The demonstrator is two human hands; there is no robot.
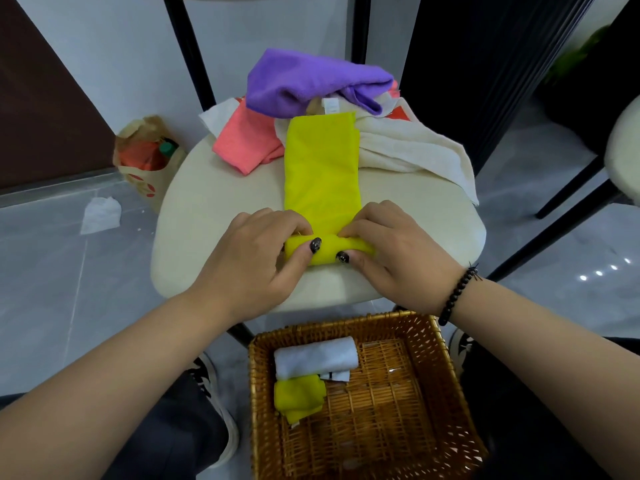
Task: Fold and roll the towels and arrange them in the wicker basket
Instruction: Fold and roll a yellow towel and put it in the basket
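— Where is the yellow towel (pixel 321 174) right now?

— It lies as a long folded strip on the cream seat of a chair (pixel 207 209), running away from the person. Its near end is turned up into a short roll, and both hands sit on that roll.

— How are the hands placed?

— The left hand (pixel 256 254) grips the roll's left end, fingers curled over the top and thumb pressed against the front. The right hand (pixel 391 251) grips the right end in the same way (a dark bead bracelet (pixel 457 292) circles that wrist).

— And the other towels?

— At the far end of the seat there is a loose pile: a purple towel (pixel 311 81) on top, a pink towel (pixel 246 143) to the left, a white towel (pixel 415 150) spreading to the right. The yellow strip's far end touches that pile.

— What about the basket?

— The wicker basket (pixel 429 375) sits low in front of the chair, between the person's shoes. Two rolls lie in its far left corner: a white roll (pixel 315 356) and, just beside it on the near side, a yellow roll (pixel 299 396), the two touching.

— Anything else around?

— A paper bag (pixel 145 174) stands on the floor left of the chair, with a crumpled tissue (pixel 100 214) near it.
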